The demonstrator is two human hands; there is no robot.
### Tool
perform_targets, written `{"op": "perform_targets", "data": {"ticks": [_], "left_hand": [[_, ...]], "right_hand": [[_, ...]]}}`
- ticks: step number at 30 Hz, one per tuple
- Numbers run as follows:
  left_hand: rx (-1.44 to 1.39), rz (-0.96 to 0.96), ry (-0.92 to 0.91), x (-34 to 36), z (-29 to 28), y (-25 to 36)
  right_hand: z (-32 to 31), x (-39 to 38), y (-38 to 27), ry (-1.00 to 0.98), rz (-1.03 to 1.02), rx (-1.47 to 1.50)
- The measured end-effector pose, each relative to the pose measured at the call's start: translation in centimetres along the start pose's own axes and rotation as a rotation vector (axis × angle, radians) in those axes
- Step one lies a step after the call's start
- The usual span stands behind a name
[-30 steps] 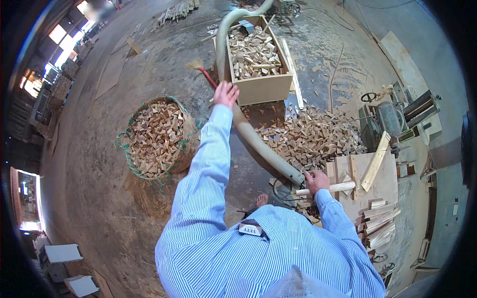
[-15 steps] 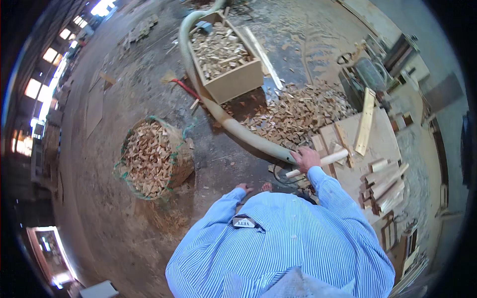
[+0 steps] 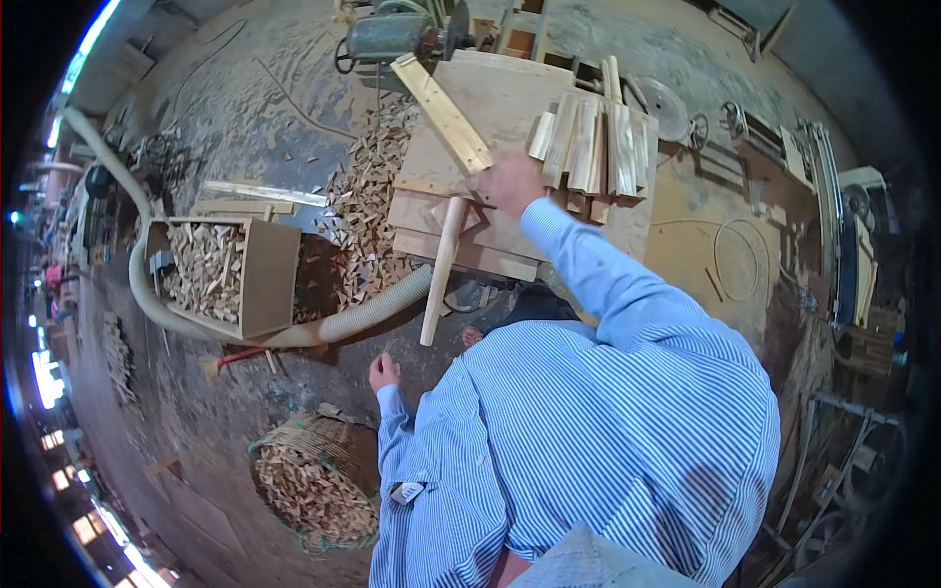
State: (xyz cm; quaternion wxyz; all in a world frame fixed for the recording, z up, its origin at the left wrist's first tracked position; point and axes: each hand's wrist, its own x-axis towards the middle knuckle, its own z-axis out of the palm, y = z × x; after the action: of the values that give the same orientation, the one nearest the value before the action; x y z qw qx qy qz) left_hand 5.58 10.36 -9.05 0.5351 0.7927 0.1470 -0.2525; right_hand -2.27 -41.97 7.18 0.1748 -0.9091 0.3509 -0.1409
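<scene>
My right hand (image 3: 510, 181), blurred, is at the lower end of a long pale plank (image 3: 436, 108) on the wooden worktable (image 3: 539, 73); its grip is unclear. A bundle of cut strips (image 3: 588, 147) lies just right of it, and a pale wooden bar (image 3: 441, 274) juts off the table's front below it. My left hand (image 3: 384, 370) hangs low over the floor, fingers curled together, their contents too small to make out. Beside it runs a ribbed hose (image 3: 353, 318), and below it stands a woven basket (image 3: 348, 441) of wood offcuts.
A box (image 3: 265, 279) of offcuts stands at the left, with a red-handled brush (image 3: 240, 358) nearby. Loose triangular offcuts (image 3: 363, 196) cover the floor beside the table. A green machine (image 3: 392, 39) stands behind it, and more equipment (image 3: 853, 245) lines the right.
The view has swung right, toward the table. My right hand has left the hose's end for the plank. My left arm has dropped from its earlier outstretched position near the box.
</scene>
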Motion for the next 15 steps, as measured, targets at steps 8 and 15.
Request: {"op": "perform_targets", "data": {"ticks": [8,15], "left_hand": [[0.204,0.491,-0.084,-0.2,13.9,14.3],[0.429,0.586,-0.295,-4.3,19.7,15.9]], "right_hand": [[-4.9,3.6,8.1,-0.239,0.036,-0.545],[0.2,8.0,8.5,-0.106,-0.039,-0.115]]}}
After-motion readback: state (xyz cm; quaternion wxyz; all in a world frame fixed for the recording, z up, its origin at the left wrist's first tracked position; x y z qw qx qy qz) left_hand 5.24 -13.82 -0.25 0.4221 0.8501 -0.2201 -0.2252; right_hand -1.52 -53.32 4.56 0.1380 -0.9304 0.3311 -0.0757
